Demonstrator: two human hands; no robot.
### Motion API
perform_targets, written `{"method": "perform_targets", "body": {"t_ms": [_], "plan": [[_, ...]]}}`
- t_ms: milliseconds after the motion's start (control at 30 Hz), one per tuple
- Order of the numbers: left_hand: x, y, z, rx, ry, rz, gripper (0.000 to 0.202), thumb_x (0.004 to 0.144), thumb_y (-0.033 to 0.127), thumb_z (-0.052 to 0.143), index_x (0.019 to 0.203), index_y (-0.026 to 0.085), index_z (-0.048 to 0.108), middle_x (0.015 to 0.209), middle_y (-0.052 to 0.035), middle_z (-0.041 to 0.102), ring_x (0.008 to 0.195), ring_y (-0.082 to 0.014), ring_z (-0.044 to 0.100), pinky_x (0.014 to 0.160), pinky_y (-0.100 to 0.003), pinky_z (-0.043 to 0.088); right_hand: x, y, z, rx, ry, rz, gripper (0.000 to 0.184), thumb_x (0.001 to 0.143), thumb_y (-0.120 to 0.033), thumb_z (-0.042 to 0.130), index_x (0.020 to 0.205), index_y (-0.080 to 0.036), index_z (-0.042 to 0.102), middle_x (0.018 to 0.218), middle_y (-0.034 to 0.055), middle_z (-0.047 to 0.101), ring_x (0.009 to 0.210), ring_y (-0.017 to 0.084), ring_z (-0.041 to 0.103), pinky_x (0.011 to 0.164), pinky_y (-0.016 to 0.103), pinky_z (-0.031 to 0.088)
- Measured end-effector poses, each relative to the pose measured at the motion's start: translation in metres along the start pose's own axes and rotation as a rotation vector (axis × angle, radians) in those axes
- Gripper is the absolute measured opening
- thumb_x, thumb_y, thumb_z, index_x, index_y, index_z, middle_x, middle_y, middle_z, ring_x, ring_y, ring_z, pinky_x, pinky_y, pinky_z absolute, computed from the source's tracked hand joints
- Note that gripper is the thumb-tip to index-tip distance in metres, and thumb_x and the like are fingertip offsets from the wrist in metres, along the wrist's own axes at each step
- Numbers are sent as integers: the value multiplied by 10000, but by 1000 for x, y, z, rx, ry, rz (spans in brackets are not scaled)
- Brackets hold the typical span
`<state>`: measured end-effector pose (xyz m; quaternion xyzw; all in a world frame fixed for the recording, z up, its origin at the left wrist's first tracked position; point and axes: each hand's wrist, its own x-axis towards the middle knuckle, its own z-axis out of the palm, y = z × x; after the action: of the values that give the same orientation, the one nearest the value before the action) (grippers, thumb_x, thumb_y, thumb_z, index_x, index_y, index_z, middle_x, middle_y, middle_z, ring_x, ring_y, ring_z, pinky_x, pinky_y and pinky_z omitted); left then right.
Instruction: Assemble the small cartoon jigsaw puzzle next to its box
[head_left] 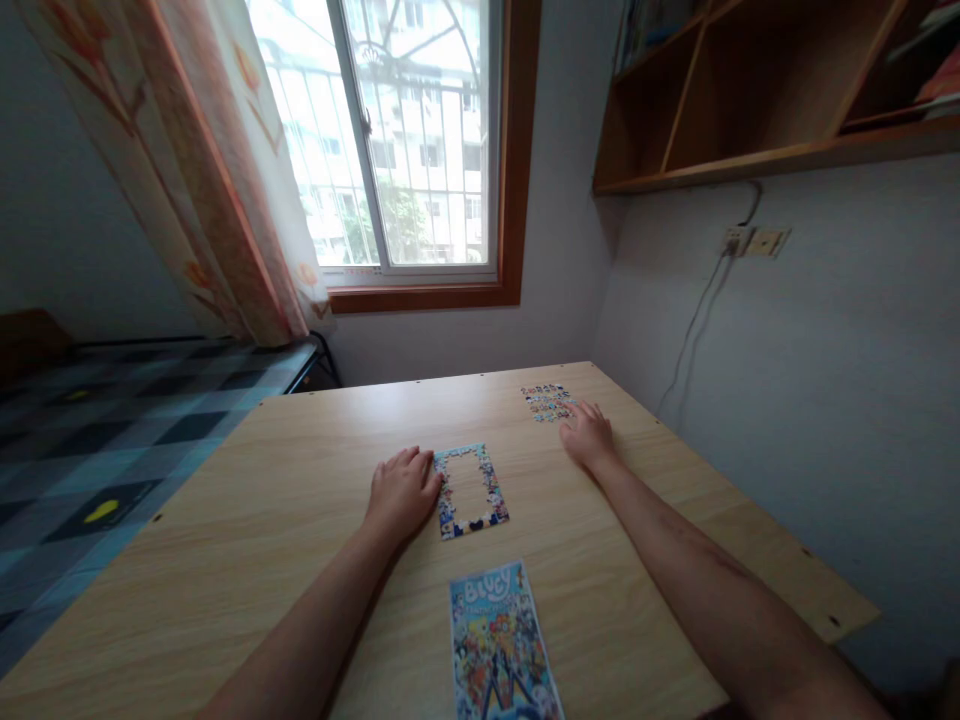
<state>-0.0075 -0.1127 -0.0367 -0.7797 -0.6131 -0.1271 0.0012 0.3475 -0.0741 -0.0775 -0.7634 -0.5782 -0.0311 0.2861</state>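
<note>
A puzzle border (493,487) of joined jigsaw pieces lies on the wooden table, its middle showing bare wood. My left hand (403,490) rests palm down at the border's left side, fingers stretched out and the fingertips at its edge. Farther back to the right, loose jigsaw pieces (546,400) are laid out in rows. My right hand (587,433) is at the near right of these rows, its index finger reaching onto the pieces and no piece visible in its grip. Closer to me lies a colourful picture sheet (501,640) with "Bluey"-like lettering, touched by neither hand.
The light wooden table (300,560) spreads under everything, its right edge near the wall. A bed with a checked cover (150,430) stands on the left. Behind are a window (420,150) and a curtain (217,200); a wooden shelf (750,160) hangs upper right.
</note>
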Motion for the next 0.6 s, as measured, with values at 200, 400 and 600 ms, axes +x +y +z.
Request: {"method": "perform_targets", "body": {"t_ms": [200,400,600], "plan": [[0,0,-2,4,-6,6,410,953,379,491,1306,220,626,1471,-114,546,1378,-280,473,1149,-471,329,17,30,0,97,86,139,548,842,-212,530,1385,-159,583,1390,123,611,1302,273,521,1119,370,388],[-1,0,-1,-3,7,7,409,954,373,499,1307,215,632,1461,-122,555,1371,-291,480,1140,-494,336,19,33,2,106,4,198,525,845,-203,518,1361,-202,615,1398,105,613,1297,273,541,1106,379,393],[-2,2,-4,-2,15,14,406,955,366,497,1300,207,640,1450,-128,563,1361,-296,488,1132,-497,345,24,36,7,151,-12,278,499,879,-229,471,1352,-263,627,1356,61,653,1218,253,611,1065,367,430]]}}
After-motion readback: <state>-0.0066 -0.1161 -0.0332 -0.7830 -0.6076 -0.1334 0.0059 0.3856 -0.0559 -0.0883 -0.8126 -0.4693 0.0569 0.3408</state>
